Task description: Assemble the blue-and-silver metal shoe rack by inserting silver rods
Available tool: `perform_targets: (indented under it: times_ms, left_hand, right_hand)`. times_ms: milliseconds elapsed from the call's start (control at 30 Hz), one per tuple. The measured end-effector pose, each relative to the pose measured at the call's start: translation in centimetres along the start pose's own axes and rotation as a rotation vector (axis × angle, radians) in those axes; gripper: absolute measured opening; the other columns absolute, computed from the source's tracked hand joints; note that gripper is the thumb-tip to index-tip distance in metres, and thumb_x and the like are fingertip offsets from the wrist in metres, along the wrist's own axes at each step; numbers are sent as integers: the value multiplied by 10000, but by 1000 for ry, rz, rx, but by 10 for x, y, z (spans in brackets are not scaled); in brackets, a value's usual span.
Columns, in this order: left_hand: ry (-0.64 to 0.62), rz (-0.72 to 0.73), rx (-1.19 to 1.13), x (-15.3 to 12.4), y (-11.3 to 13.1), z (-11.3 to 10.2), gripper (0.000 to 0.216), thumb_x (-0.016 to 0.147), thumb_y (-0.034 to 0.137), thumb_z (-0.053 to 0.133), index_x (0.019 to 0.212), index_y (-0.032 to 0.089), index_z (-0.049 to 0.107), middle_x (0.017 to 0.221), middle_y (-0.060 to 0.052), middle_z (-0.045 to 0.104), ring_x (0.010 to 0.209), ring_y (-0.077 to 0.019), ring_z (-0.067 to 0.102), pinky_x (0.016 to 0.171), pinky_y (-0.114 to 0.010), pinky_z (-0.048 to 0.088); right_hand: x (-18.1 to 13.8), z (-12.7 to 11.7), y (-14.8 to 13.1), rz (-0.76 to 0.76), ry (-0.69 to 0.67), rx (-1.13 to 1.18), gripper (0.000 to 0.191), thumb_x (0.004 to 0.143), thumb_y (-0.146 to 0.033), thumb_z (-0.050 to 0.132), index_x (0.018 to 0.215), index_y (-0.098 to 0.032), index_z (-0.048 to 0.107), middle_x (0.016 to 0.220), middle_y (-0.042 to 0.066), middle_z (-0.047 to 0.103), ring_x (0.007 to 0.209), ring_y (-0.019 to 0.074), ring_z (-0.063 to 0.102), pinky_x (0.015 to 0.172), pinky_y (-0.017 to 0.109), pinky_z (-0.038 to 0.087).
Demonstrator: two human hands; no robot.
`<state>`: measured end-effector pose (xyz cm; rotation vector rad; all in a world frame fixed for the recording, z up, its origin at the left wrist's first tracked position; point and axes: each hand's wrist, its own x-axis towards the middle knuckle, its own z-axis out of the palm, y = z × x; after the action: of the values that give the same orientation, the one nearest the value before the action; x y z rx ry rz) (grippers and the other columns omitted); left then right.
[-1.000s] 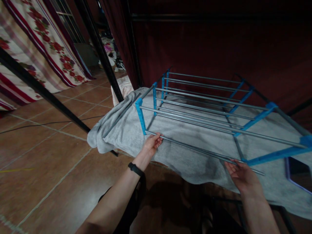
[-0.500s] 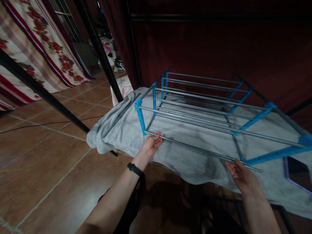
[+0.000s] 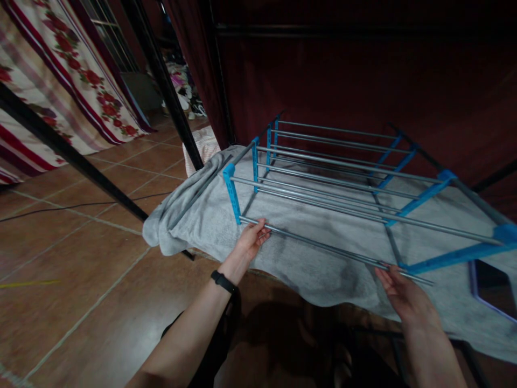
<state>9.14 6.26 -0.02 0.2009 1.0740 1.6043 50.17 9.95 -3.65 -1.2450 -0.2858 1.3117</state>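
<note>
A rack of several grey metal rods and blue plastic side pieces [image 3: 232,193] lies on a grey towel [image 3: 307,269]. The nearest metal rod [image 3: 323,249] runs from the left blue piece towards the right blue piece [image 3: 448,260]. My left hand [image 3: 250,241] has its fingers curled round the rod's left end, close to the blue piece. My right hand [image 3: 402,293] holds the rod's right end from below, palm up, by the right blue piece.
The towel covers a dark metal frame over a brown tiled floor [image 3: 81,280]. A black slanted pole [image 3: 72,156] crosses at left, with a floral curtain [image 3: 60,64] behind. A phone [image 3: 493,288] lies on the towel at far right. Dark red cloth hangs at the back.
The view has shifted slightly. Both hands stay on the nearest rod, whose right end has moved a little leftward.
</note>
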Motion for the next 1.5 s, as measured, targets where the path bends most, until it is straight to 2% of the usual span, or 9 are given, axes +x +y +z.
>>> perform_targets:
  times_ms: [133, 267, 433, 600, 867, 1200, 1500]
  left_hand:
    - [-16, 8, 1, 1, 0, -1, 58, 831, 122, 724, 858, 135, 675, 672, -23, 658, 572, -94, 619, 600, -213, 531]
    - [-22, 11, 2, 1, 2, -2, 134, 805, 88, 735, 905, 144, 665, 753, -39, 699, 586, -94, 634, 605, -214, 536]
    - [-14, 12, -5, 0, 4, -1, 172, 824, 36, 671, 950, 148, 640, 818, -62, 728, 617, -109, 661, 630, -230, 545]
    - [-16, 5, -39, -1, 4, 1, 182, 850, 4, 598, 958, 149, 613, 813, -63, 725, 631, -110, 667, 662, -236, 549]
    - [-56, 21, -44, -1, 5, 0, 42, 882, 107, 631, 900, 143, 646, 787, -61, 714, 612, -105, 652, 662, -233, 559]
    - [15, 5, -53, -1, 6, 1, 88, 912, 71, 576, 885, 116, 646, 745, -55, 697, 531, -81, 597, 591, -213, 549]
    - [100, -9, -69, 1, 10, 1, 153, 895, 8, 525, 861, 136, 601, 757, -71, 699, 553, -109, 633, 561, -219, 548]
  right_hand:
    - [0, 0, 0, -6, -9, -5, 193, 770, 6, 588, 756, -186, 599, 816, -1, 672, 805, 110, 696, 865, 296, 607]
    - [1, 0, -2, 20, 7, -33, 162, 793, -30, 581, 756, -186, 607, 823, 7, 678, 783, 114, 697, 823, 277, 618]
    - [4, -3, -4, 87, 40, -34, 142, 831, -55, 586, 751, -171, 601, 791, 20, 665, 741, 125, 699, 787, 282, 631]
    - [5, -5, -3, 77, 30, -25, 171, 817, -9, 591, 746, -164, 595, 752, -6, 636, 700, 102, 682, 768, 260, 631]
    - [-1, -3, -2, 24, -3, 13, 201, 771, 24, 605, 756, -176, 604, 747, -26, 633, 711, 101, 677, 784, 287, 637]
    - [-1, 0, -4, 52, 36, 34, 213, 770, 47, 579, 725, -157, 618, 740, -3, 658, 692, 108, 688, 733, 267, 646]
    - [0, -2, -4, 18, -11, 68, 181, 809, 9, 575, 758, -157, 628, 735, 18, 696, 717, 125, 710, 745, 266, 645]
